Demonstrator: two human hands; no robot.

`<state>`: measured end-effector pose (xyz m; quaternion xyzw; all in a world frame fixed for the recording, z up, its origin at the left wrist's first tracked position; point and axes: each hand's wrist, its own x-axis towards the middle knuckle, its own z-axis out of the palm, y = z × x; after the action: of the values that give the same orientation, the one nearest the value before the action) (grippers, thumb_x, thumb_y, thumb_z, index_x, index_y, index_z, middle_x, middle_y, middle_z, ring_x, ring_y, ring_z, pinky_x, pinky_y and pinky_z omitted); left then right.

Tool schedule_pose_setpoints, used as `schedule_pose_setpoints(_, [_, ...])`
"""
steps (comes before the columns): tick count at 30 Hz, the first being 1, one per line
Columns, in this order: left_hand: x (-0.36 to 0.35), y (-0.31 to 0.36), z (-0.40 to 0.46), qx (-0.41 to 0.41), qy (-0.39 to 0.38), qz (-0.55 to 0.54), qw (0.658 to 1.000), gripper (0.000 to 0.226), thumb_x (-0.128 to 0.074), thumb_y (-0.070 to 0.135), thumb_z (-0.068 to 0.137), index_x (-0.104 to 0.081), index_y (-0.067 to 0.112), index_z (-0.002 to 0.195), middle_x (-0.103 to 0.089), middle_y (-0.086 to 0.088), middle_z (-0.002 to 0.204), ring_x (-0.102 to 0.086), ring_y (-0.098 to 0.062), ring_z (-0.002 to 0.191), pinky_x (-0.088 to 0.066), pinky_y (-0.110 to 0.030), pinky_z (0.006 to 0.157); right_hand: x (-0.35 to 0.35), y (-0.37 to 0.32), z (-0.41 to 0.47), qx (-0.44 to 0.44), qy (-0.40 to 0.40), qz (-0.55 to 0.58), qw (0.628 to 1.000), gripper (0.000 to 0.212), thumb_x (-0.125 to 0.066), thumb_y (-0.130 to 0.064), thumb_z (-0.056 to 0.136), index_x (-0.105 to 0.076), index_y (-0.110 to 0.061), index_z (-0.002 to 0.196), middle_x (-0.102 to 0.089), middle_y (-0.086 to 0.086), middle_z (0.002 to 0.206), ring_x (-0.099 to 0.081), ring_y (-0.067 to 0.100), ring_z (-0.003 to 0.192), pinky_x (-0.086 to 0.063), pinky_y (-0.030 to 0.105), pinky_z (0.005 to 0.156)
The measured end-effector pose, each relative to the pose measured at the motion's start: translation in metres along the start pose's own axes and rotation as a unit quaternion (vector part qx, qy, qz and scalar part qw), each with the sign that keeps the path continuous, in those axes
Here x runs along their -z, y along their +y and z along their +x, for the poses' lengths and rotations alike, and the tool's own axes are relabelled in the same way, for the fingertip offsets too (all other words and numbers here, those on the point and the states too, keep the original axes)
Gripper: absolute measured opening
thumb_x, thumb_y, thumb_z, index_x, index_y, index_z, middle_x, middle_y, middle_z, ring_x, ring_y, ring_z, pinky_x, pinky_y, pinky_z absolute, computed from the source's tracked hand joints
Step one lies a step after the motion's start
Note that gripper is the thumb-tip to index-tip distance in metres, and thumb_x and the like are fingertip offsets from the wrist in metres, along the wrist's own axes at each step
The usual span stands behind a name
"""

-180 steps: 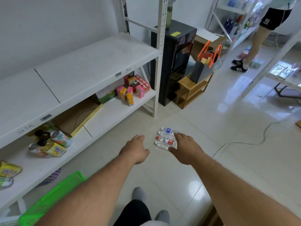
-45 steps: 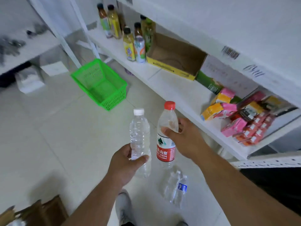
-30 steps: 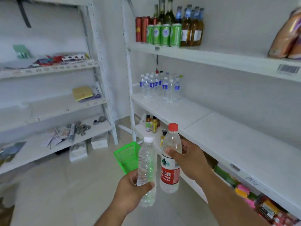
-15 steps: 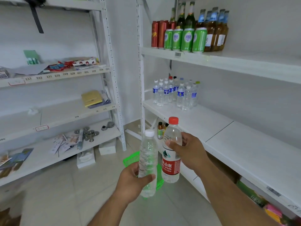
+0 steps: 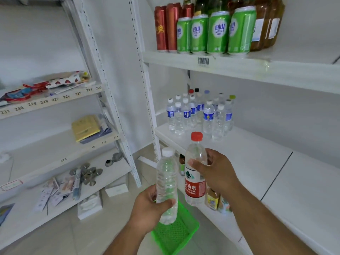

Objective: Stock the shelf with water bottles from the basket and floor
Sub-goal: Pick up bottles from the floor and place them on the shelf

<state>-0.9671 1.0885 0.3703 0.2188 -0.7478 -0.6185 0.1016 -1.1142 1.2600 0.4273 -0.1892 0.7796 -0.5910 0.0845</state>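
My left hand grips a clear, label-free water bottle with a white cap, held upright at its lower half. My right hand grips a red-capped bottle with a red label around its shoulder, also upright. Both bottles hang in front of the white middle shelf, short of its front edge. At the shelf's left end stands a group of several small water bottles. Below my hands the green basket sits on the floor.
Green and red cans line the upper shelf. Small drink bottles stand on the lowest shelf by my right wrist. A second white rack at the left holds papers and small metal parts. A white upright post separates the racks.
My view and both hands have moved closer to the middle shelf and its bottle group. Both bottles stay gripped as before.
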Motion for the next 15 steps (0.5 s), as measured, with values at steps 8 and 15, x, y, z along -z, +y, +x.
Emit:
schedule_pose_setpoints(8, [-0.001, 0.016, 0.118, -0.026, -0.046, 0.024, 0.998, 0.032, -0.083, 0.016, 0.074, -0.074, 0.032, 0.1, -0.077, 0.014, 0.096, -0.071, -0.003, 0.09, -0.052, -0.012, 0.069, -0.004, 0.0, 0.087, -0.014, 0.051, -0.011, 0.999, 0.03, -0.078, -0.046, 0.077, -0.069, -0.039, 0.105, -0.072, -0.028, 0.092, -0.067, -0.011, 0.084, -0.049, 0.015, 0.069])
schedule_pose_setpoints(15, [0.003, 0.019, 0.233, -0.061, -0.146, 0.03, 0.987, 0.039, -0.083, 0.024, 0.07, -0.071, 0.042, 0.102, -0.076, 0.015, 0.099, -0.072, -0.004, 0.091, -0.053, -0.022, 0.076, -0.02, 0.009, 0.149, -0.045, 0.137, -0.021, 0.989, 0.023, -0.079, -0.041, 0.077, -0.068, -0.04, 0.098, -0.071, -0.03, 0.092, -0.067, -0.009, 0.083, -0.051, 0.021, 0.073])
